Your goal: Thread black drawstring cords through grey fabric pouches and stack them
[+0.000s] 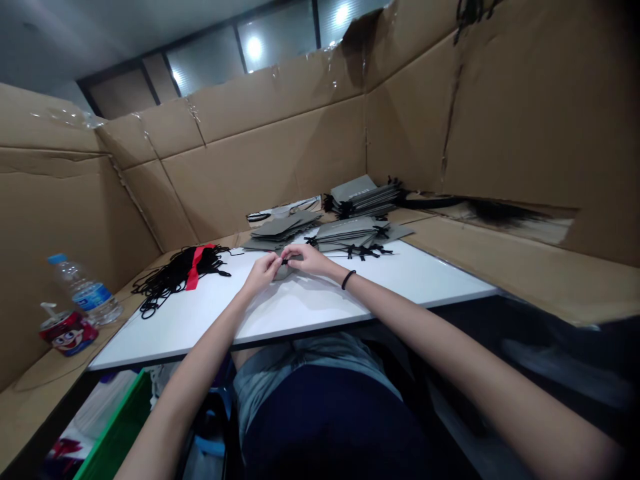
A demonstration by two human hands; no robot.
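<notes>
In the head view, take a clock face centred on the two hands, with twelve toward the far cardboard wall (280,153). The left hand (263,271) and the right hand (311,260) meet over the white board (360,297), their fingertips close together. Both pinch a small piece of black cord (285,262) between thumb and forefinger, the gap narrow on each side; how the other fingers curl is hard to tell. A grey piece (283,273) shows just below the cord at six o'clock, partly hidden by the left hand; whether the cord passes through it cannot be told. A black band (349,279) circles the right wrist.

At twelve o'clock, just beyond the fingers, lies a loose grey pile (285,227). Near the right hand at two o'clock is a stack of grey cards (345,233) with black knotted ends along its edges, and behind it, between one and two, a further stack (363,198).

At nine o'clock lies a bundle of black cords (173,273) under a red strip (196,267). Well apart, between eight and nine, stand a clear bottle (93,293) and a red can (67,333).
</notes>
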